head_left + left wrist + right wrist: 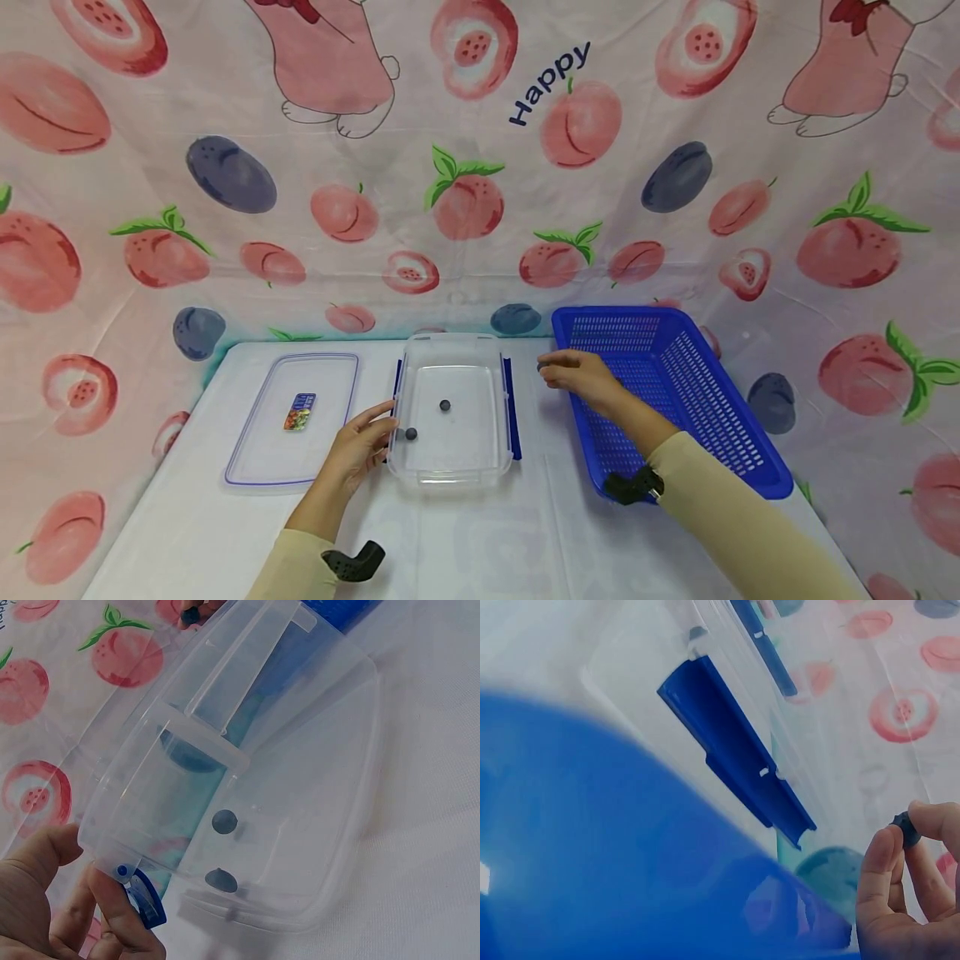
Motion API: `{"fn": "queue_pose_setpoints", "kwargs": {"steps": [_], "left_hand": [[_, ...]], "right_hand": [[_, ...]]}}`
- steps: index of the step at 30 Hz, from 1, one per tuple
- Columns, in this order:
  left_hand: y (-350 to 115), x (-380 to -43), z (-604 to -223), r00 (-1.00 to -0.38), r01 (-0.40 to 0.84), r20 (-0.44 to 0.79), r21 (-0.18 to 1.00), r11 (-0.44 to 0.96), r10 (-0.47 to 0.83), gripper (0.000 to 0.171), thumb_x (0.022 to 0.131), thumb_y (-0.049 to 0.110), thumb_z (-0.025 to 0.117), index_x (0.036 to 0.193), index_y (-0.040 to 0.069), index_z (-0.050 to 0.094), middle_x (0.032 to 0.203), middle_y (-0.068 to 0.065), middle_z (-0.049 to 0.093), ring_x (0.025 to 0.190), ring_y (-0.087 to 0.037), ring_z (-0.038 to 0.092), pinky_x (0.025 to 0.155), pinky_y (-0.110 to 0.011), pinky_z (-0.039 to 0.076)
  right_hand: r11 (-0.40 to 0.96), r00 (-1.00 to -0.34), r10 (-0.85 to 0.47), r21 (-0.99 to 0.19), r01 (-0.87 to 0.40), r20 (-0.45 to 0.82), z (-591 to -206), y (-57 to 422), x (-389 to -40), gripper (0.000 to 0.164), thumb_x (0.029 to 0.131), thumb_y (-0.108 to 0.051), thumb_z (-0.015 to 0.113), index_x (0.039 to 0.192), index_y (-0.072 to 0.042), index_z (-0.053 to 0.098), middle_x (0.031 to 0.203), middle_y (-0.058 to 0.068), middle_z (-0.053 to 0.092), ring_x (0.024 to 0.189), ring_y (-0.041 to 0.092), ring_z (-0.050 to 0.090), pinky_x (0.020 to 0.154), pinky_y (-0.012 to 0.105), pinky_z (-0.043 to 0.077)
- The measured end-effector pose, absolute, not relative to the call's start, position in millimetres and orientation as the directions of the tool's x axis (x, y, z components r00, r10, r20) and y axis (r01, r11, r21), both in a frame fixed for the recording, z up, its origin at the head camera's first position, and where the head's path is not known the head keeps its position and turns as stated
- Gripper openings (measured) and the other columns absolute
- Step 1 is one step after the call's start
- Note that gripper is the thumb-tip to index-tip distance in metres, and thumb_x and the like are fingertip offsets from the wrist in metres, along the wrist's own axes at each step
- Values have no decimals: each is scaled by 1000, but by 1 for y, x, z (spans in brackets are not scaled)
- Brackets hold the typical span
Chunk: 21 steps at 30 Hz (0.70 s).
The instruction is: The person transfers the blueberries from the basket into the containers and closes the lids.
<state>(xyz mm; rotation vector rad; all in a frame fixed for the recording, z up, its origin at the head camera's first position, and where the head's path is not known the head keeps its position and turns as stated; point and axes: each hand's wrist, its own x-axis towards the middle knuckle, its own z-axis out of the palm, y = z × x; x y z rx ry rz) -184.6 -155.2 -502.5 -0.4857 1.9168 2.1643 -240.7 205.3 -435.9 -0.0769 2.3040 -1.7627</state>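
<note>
A clear plastic food container [452, 450] with blue side latches stands on the table. Two blueberries [445, 406] lie apart inside it; the left wrist view shows one blueberry [224, 822] beyond the other. My left hand [357, 450] grips the container's left side, thumb at the rim and fingers by a blue latch [146, 898]. Between thumb and fingertips, my right hand [581, 379] pinches another blueberry [906, 829]. That hand is above the left rim of a blue basket [682, 367], to the right of the container.
Left of the container lies its clear lid [255, 450] with a blue edge and a colourful sticker [300, 412]. A white cloth covers the table [450, 542]. Behind it hangs a fruit-printed curtain [480, 317]. The basket's long wall runs down the table's right side.
</note>
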Motion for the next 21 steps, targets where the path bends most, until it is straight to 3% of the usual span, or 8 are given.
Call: {"fn": "queue_pose_setpoints", "kwargs": {"steps": [11, 18, 21], "left_hand": [[-157, -184, -501, -928, -363, -371, 922, -135, -33, 53, 93, 14, 67, 143, 6, 50, 81, 9, 62, 67, -2, 53, 57, -14, 49], [-156, -186, -501, -922, -374, -383, 917, -139, -49, 52, 93, 13, 67, 143, 8, 51, 78, 8, 60, 67, -2, 52, 56, -15, 49], [-156, -186, -501, -920, -378, -387, 916, -137, -52, 53, 93, 13, 67, 142, 8, 51, 78, 8, 60, 67, -3, 52, 57, -15, 49]], "right_hand": [[243, -962, -236, -967, 78, -137, -439, 182, -237, 39, 92, -11, 67, 126, 5, 62, 125, 22, 62, 99, 17, 67, 93, 36, 55], [251, -959, -234, -963, 97, -158, -443, 164, -239, 37, 91, -9, 68, 125, 4, 63, 123, 18, 64, 103, 27, 67, 93, 37, 55], [238, -957, -245, -966, 98, -157, -445, 157, -239, 37, 91, -8, 68, 125, 6, 63, 120, 17, 66, 101, 24, 68, 92, 36, 56]]}}
